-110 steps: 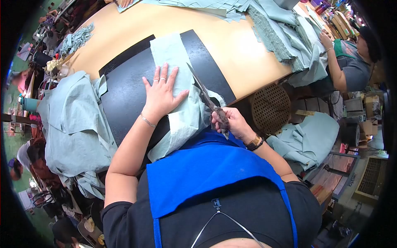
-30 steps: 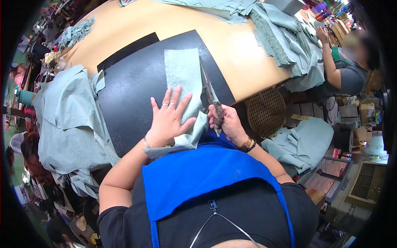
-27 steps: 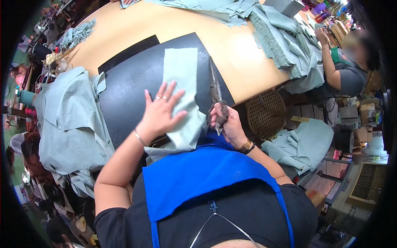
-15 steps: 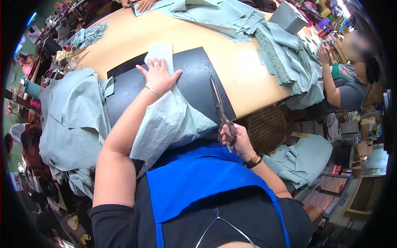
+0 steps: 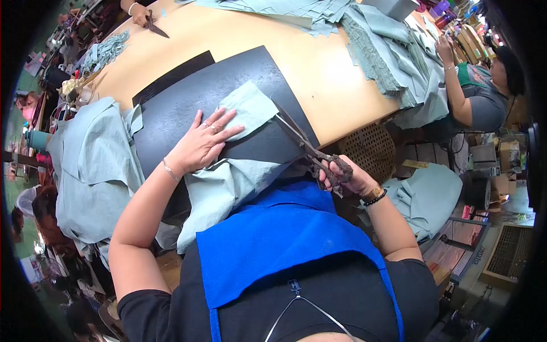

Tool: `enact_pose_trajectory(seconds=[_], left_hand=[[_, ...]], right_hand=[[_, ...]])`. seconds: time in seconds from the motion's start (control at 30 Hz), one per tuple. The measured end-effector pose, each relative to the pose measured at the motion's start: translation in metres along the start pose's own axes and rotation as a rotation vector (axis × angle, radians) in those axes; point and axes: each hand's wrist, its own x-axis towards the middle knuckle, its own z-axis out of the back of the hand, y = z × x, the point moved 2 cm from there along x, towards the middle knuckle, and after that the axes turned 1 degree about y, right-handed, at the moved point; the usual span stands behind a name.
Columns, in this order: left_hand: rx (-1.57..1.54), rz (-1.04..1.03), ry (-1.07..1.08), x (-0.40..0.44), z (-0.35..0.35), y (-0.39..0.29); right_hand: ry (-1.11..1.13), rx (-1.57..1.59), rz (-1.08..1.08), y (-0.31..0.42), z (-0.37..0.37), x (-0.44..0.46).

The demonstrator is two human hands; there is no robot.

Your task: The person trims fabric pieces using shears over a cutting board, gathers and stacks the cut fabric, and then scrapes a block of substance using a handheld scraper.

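My left hand (image 5: 208,141) lies spread on the pale green cloth (image 5: 250,109), which rests on a black board (image 5: 182,108). Part of the cloth hangs bunched below the hand, over the board's front edge. My right hand (image 5: 345,175) is wrapped round the dark, cloth-bound handles of large scissors (image 5: 297,134). The scissors' blades are apart and point to the upper left, with their tips at the right corner of the cloth's flat end.
Piled green cloth lies on the left (image 5: 94,171) and at the table's back right (image 5: 376,57). A co-worker (image 5: 481,91) stands at the right. Another person's hand (image 5: 139,14) holds scissors at the far edge. A woven stool (image 5: 369,151) is right of the board.
The cloth's flat end has turned to the right and moved nearer the scissors. My left hand has come down and stays spread. The scissors have opened and tilted left; another person's scissors now show at the far edge.
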Motion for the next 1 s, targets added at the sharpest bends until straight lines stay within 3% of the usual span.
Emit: enact_pose_trajectory(seconds=[0.3,1.0], left_hand=[[0.074,-0.024,0.027,-0.005,-0.001,-0.003],[0.091,-0.037,0.033,-0.007,-0.005,-0.016]], right_hand=[[-0.026,-0.089,-0.103,0.02,0.002,0.008],[-0.059,-0.143,-0.096,0.03,0.004,0.009]])
